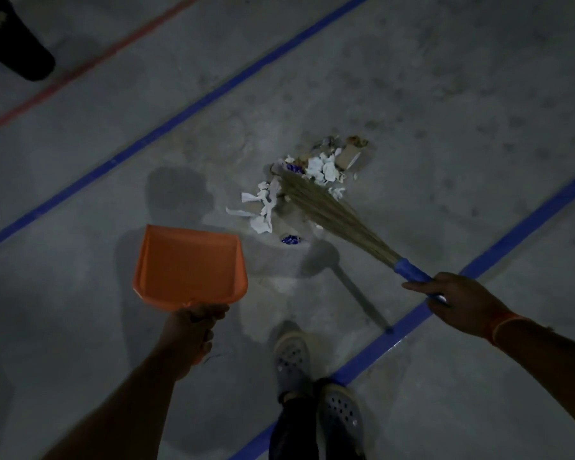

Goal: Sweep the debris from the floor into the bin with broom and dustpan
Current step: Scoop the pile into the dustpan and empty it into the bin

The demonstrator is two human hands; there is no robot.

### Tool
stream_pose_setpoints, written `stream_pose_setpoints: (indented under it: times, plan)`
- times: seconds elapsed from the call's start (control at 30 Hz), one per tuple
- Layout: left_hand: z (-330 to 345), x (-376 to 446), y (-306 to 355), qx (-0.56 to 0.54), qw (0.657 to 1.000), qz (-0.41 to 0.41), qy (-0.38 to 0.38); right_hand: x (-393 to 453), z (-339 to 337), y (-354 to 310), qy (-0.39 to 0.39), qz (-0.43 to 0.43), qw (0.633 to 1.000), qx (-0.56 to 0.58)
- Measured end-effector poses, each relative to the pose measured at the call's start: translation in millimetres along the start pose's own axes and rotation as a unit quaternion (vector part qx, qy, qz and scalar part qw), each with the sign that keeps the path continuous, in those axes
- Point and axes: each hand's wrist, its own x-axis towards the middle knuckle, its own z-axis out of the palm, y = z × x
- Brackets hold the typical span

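The left hand was curled round the handle of the orange dustpan, which it held clear of the floor with the pan mouth pointing away from the person; the handle itself was almost wholly covered by the fingers. The right hand gripped the blue handle of the broom, with the forefinger laid along the grip, and the straw bristles reached forward and left into the debris. The debris, torn white paper, brown card scraps and blue-printed wrappers, lay gathered in a loose pile between two blue tape lines, just beyond the dustpan and to its right, not touching it. By this evidence the gathering stage appeared largely complete, while nothing showed inside the dustpan, so loading the pan and emptying it were judged still to be done. The black bin stood well apart at the upper left, beyond a red line, cut off by the frame edge; pale matter showed at its mouth but could not be identified. Low light obscured fine dust on the floor. The person's perforated shoes stood near the blue tape at the bottom.
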Motion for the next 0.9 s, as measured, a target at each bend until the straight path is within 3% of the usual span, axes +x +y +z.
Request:
stream_pose_setpoints:
  times: [0.23,0.57,0.7,0.9]
  plan:
    - [-2.2,59.2,-29.2,0.027,0.999,-0.039,-0.022,42.4,0.9,27.3,0.028,-0.018,0.999,-0.029]
    - [24.0,169.2,-76.7,0.038,0.996,-0.035,-0.076,179.3,48.3,53.5,0.067,-0.062,0.993,-0.074]
    - [32.6,215.2,-110.1,0.039,0.992,-0.03,-0.119,216.2,71.4,76.5,0.08,-0.012,0.996,-0.039]
    - [30.4,262.7,-138.2,0.011,0.986,-0.01,-0.166,259.6,70.1,105.9,0.11,0.04,0.99,-0.08]
